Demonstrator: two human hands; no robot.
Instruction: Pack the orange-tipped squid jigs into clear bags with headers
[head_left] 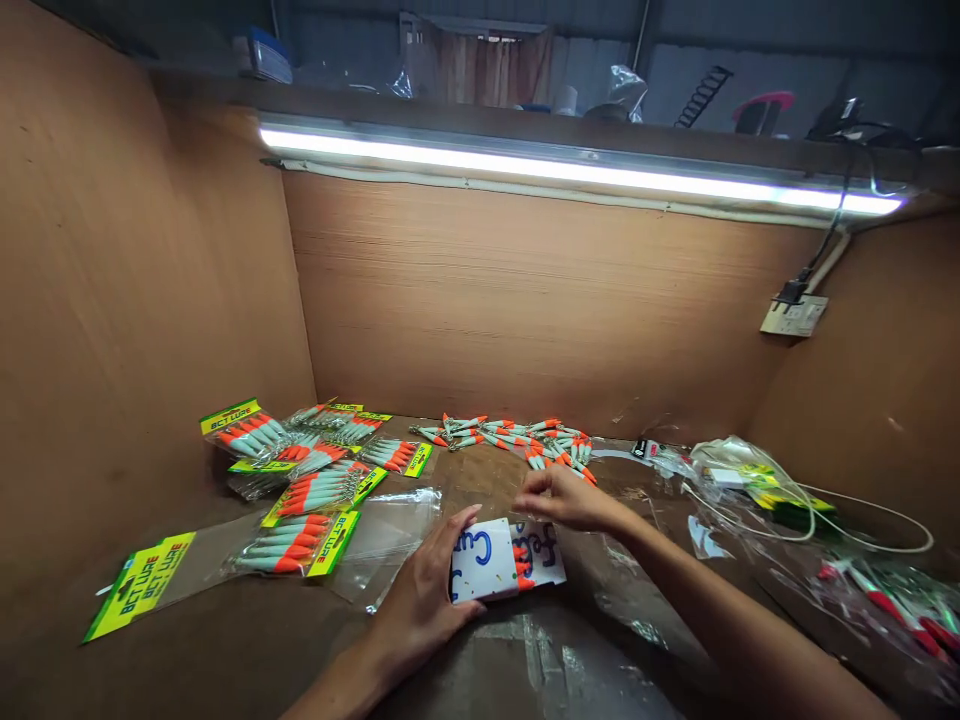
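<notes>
My left hand (pixel 429 572) grips a white card holder (pixel 480 562) with blue handwriting, thumb along its near edge and fingers behind. Orange tips of fishing lures (pixel 523 568) show in a gap near its right part. Just above that right end is my right hand (pixel 562 497), fingers curled and pressed together; whatever they may hold is hidden. Beyond the hands lies a loose heap of white-and-orange lures (pixel 517 435). To the left of my left hand, a transparent bag with a yellow header card (pixel 142 585) lies flat beside a filled lure pack (pixel 292 545).
Several packed lure bags (pixel 307 455) are piled at the back left. On the right lie yellow header cards (pixel 780 495), a white cable (pixel 892 500) and red-and-white items in plastic (pixel 900 610). Brown side walls and a back wall (pixel 480 300) enclose the table under a tube light (pixel 585 168).
</notes>
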